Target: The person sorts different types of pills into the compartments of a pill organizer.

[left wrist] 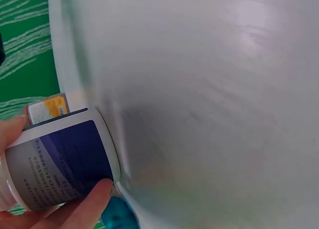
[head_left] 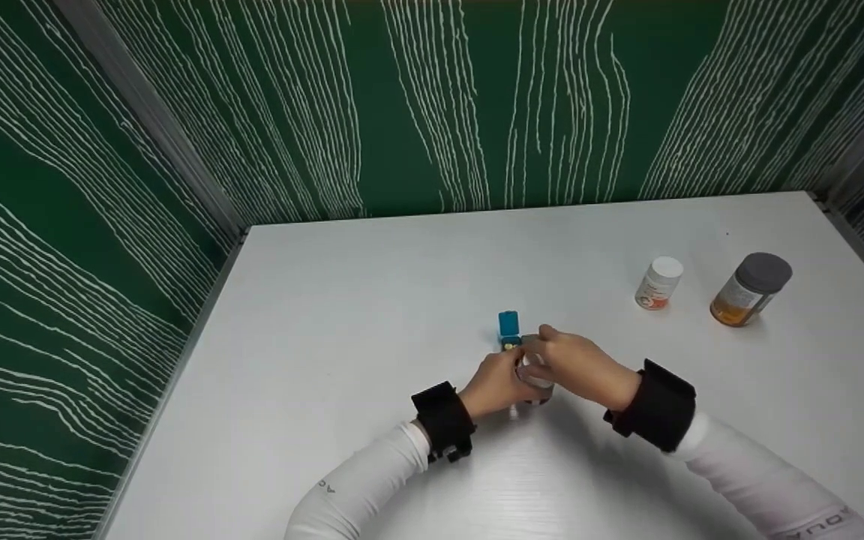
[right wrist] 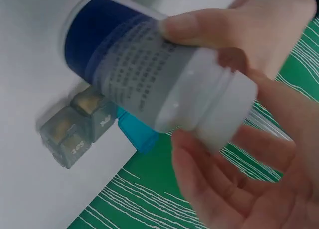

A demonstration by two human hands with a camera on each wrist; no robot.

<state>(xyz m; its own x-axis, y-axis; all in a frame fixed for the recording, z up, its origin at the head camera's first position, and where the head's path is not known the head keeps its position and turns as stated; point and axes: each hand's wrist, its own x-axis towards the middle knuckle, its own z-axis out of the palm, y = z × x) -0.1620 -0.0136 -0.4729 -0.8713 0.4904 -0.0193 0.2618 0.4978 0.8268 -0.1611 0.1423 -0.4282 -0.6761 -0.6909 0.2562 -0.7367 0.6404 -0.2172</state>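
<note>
A white bottle with a blue and grey label (right wrist: 129, 59) is tilted over the table between both hands. My left hand (head_left: 496, 386) grips its body, the thumb across the label in the right wrist view. My right hand (head_left: 578, 364) has its fingers around the white cap (right wrist: 229, 112), which sits at the bottle's neck. Just beyond the hands, a pill organizer (right wrist: 75, 121) rests on the table, partly hidden in the head view. Its blue lid (head_left: 508, 323) stands open, while the grey see-through compartments beside it hold pale pills.
To the right on the white table (head_left: 327, 322) stand a small white bottle (head_left: 658, 283) with an orange-marked label and a larger amber jar (head_left: 751, 289) with a grey lid. Green panels with white streaks (head_left: 417, 105) border the table's back and sides.
</note>
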